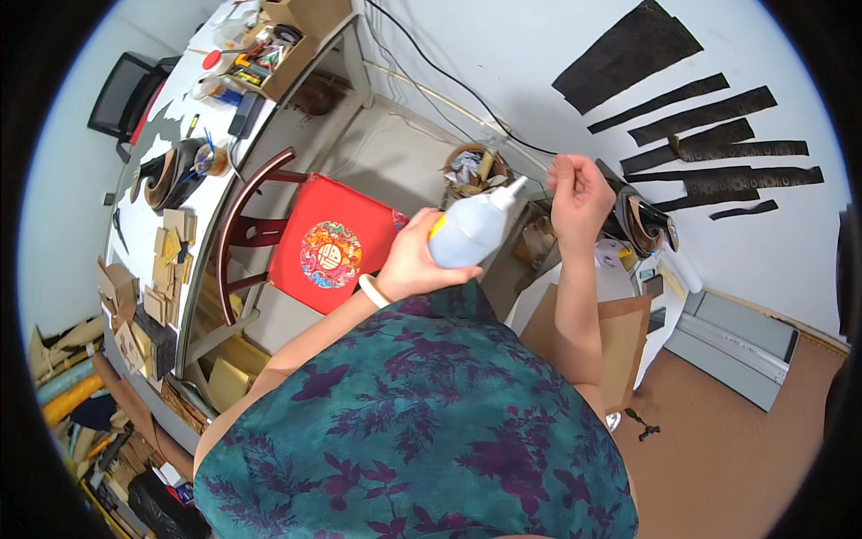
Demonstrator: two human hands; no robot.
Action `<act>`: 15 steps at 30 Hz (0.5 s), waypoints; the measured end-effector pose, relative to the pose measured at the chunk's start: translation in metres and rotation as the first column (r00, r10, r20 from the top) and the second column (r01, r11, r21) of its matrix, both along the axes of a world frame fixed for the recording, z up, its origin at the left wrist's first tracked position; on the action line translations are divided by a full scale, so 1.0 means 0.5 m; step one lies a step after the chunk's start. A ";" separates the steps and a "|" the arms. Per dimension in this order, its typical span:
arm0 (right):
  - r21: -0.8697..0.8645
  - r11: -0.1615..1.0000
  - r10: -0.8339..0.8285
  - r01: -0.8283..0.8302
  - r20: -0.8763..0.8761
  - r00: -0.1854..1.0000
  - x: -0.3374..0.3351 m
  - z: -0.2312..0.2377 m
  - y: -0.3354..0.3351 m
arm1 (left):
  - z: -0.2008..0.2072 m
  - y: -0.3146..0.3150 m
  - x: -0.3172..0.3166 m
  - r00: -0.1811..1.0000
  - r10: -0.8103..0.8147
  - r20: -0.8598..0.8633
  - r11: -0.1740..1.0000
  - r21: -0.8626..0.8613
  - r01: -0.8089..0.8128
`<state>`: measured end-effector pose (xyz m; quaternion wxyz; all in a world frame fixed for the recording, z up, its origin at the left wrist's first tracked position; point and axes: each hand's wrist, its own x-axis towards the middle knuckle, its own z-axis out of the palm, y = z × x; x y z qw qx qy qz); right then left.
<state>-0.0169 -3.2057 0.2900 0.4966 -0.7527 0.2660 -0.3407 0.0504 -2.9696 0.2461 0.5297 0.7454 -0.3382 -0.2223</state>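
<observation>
My left hand (415,260) is wrapped round a pale squeeze bottle (471,229) with a white pointed nozzle and a bit of yellow label. The bottle is tilted, its nozzle toward the upper right. A light bangle (373,291) sits on my left wrist. To the right of the nozzle, my right hand (582,199) is raised and apart from the bottle. Its fingers are curled in toward the thumb, and I cannot make out whether something small is between them.
A red-cushioned wooden chair (310,247) stands ahead on the left, by a white worktable (193,193) with tools, jars and wood pieces. A waste basket (456,171) is beyond the bottle. Dark strips (705,112) hang on the wall; at right is a table with a brown board (620,350).
</observation>
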 end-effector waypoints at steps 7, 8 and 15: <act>0.113 0.993 0.047 -0.036 -0.092 0.995 0.062 -0.083 -0.062 | -0.022 0.013 0.065 0.994 0.089 -0.068 0.996 -0.009 -0.090; 0.065 0.997 0.041 -0.032 -0.150 0.988 0.072 -0.093 -0.071 | -0.028 0.016 0.072 0.990 0.106 -0.092 0.994 -0.018 -0.108; -0.298 0.947 -0.068 -0.120 -0.552 0.831 0.130 -0.168 -0.145 | -0.049 0.029 0.138 0.976 0.202 -0.080 0.979 0.051 -0.198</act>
